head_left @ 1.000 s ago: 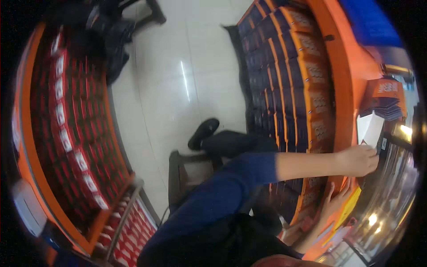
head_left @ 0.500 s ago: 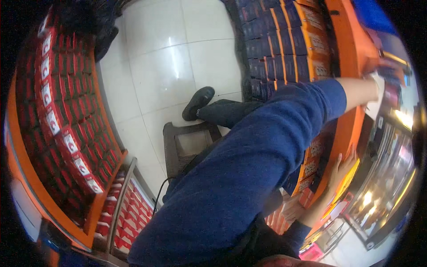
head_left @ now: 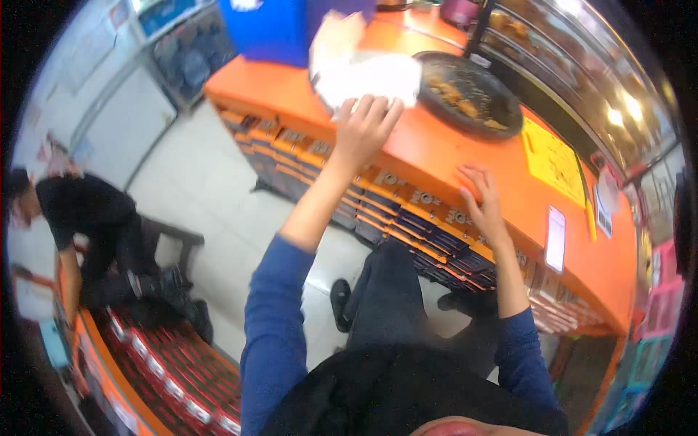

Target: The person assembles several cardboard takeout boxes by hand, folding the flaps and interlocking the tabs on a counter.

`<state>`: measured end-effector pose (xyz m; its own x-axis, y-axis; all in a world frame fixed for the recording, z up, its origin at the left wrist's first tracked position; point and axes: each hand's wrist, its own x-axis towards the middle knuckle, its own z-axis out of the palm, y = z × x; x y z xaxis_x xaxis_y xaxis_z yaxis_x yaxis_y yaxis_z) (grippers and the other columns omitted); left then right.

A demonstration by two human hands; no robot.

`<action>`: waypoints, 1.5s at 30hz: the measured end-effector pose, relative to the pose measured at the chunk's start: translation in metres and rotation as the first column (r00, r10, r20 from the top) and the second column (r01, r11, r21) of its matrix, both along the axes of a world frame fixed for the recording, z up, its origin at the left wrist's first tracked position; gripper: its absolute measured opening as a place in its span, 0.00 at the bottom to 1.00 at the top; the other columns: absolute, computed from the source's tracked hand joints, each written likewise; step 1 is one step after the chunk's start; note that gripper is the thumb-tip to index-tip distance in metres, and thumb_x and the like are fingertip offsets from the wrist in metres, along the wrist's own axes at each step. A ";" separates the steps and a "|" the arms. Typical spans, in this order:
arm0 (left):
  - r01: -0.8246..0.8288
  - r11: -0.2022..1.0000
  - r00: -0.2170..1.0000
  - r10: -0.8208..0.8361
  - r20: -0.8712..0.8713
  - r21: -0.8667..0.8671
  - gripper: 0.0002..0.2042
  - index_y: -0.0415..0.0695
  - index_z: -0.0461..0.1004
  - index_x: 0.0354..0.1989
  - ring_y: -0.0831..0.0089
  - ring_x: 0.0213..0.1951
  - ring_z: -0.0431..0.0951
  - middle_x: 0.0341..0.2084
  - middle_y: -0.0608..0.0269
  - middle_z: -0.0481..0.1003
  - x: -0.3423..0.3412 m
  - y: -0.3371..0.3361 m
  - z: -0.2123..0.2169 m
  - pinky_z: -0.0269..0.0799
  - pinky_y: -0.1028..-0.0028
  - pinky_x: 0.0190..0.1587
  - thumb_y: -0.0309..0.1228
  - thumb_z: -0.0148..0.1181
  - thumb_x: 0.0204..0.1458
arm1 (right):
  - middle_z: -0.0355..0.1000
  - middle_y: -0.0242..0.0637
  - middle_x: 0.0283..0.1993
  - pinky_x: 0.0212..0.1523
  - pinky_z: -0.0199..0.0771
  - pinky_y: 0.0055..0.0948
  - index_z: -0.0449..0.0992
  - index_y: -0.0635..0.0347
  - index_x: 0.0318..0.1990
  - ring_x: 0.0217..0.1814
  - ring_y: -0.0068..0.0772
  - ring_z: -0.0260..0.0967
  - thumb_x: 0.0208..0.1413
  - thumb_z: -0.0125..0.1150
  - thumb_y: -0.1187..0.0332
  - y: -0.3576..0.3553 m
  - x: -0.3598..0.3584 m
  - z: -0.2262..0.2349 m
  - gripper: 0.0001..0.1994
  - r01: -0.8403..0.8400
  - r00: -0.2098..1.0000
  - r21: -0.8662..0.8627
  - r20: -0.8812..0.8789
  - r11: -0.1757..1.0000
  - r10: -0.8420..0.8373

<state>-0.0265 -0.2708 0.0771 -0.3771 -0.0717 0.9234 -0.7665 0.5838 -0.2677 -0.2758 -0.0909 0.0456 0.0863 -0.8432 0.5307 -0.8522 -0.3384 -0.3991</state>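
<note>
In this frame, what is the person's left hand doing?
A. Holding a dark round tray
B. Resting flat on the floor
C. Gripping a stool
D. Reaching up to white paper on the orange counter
D: the left hand has its fingers on the white paper lying on the orange counter; the dark round tray sits apart to its right.

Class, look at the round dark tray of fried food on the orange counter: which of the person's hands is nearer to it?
Left. The left hand grips white paper beside the tray; the right hand rests lower, on the counter edge.
</note>
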 end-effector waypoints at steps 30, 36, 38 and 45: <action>0.096 -0.457 0.905 -0.330 -0.269 0.884 0.09 0.37 0.80 0.42 0.73 0.30 0.81 0.29 0.54 0.82 -0.016 0.296 -0.077 0.75 0.74 0.31 0.27 0.62 0.57 | 0.60 0.29 0.36 0.35 0.64 0.24 0.84 0.52 0.49 0.35 0.25 0.60 0.47 0.72 0.75 0.246 0.054 -0.074 0.19 0.091 0.414 0.457 0.791 0.885 -0.451; 0.163 -0.359 0.833 -0.449 -0.323 0.919 0.07 0.38 0.80 0.41 0.62 0.28 0.80 0.31 0.50 0.80 -0.028 0.301 -0.079 0.75 0.69 0.36 0.23 0.63 0.54 | 0.63 0.32 0.38 0.40 0.69 0.27 0.82 0.53 0.51 0.36 0.27 0.64 0.48 0.69 0.78 0.245 0.037 -0.072 0.21 -0.068 0.673 0.266 0.724 0.961 -0.153; 0.161 -0.263 0.802 -0.527 -0.281 0.951 0.07 0.38 0.79 0.41 0.58 0.31 0.80 0.31 0.50 0.80 -0.025 0.303 -0.083 0.75 0.66 0.39 0.21 0.62 0.54 | 0.67 0.38 0.39 0.43 0.72 0.36 0.76 0.52 0.59 0.38 0.37 0.69 0.49 0.67 0.79 0.239 0.026 -0.079 0.27 -0.162 0.765 0.256 0.643 0.953 -0.042; 0.009 -0.286 0.818 -0.549 -0.172 0.958 0.13 0.36 0.73 0.48 0.62 0.36 0.82 0.39 0.54 0.79 -0.005 0.294 -0.086 0.79 0.64 0.44 0.19 0.59 0.55 | 0.72 0.43 0.47 0.44 0.75 0.39 0.70 0.60 0.60 0.46 0.48 0.74 0.49 0.62 0.75 0.220 0.048 -0.052 0.27 -0.090 0.952 -0.001 0.293 0.996 0.086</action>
